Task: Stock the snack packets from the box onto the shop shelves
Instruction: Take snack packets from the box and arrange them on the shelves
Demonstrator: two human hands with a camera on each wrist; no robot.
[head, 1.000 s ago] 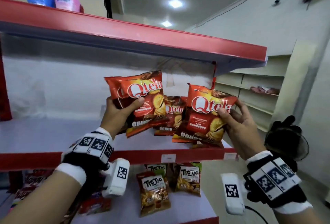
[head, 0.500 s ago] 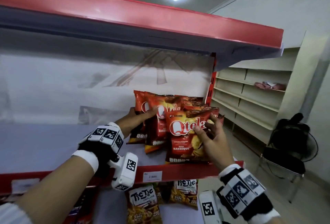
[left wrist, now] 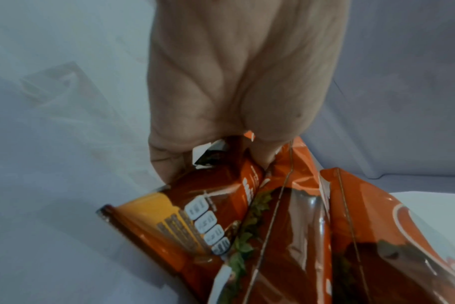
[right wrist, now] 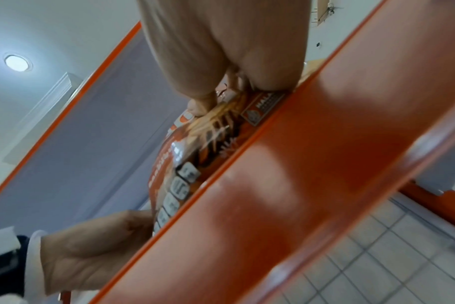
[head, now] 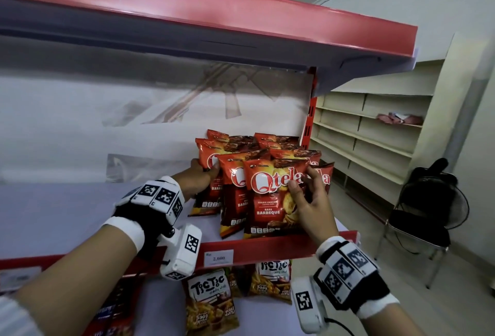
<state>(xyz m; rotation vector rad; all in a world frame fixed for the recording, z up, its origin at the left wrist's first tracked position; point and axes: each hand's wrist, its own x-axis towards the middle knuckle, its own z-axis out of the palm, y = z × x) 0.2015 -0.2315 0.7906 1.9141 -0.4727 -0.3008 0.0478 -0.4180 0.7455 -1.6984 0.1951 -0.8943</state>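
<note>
Now both hands are on the Qtela packets standing at the right end of the middle shelf (head: 267,247). Left hand (head: 197,179) reaches in from the left and grips the left packet (head: 207,188) near its top, thumb on the front, fingers curled behind; left wrist view shows that hand (left wrist: 234,82) closed over the packet's edge (left wrist: 203,205), with more packets (left wrist: 312,236) just to its right. Right hand (head: 312,201) pinches the front packet (head: 265,196) at its right edge, thumb on the printed face, fingers curled round the side. From the right wrist the hand (right wrist: 226,51) clamps that packet (right wrist: 195,156) just behind the shelf's red lip (right wrist: 286,185); the left hand (right wrist: 91,246) shows lower left there. Front packet stands upright, its bottom touching the lip. Another packet (head: 233,196) stands between the two hands, overlapping both held ones. More Qtela packets (head: 267,142) stand behind, beyond the fingers, up against the back panel; exact count hard to tell. Shelf surface left of the left hand is grey. Price tag (head: 218,258) sits on the lip below and between the wrists. Under the hands, on the lower shelf, Tic Tic packets (head: 209,303) stand upright. Upper shelf (head: 214,14) runs overhead. Right of the right hand, well apart: beige shelving (head: 375,134) and a black fan (head: 434,196). Box not in view.
</note>
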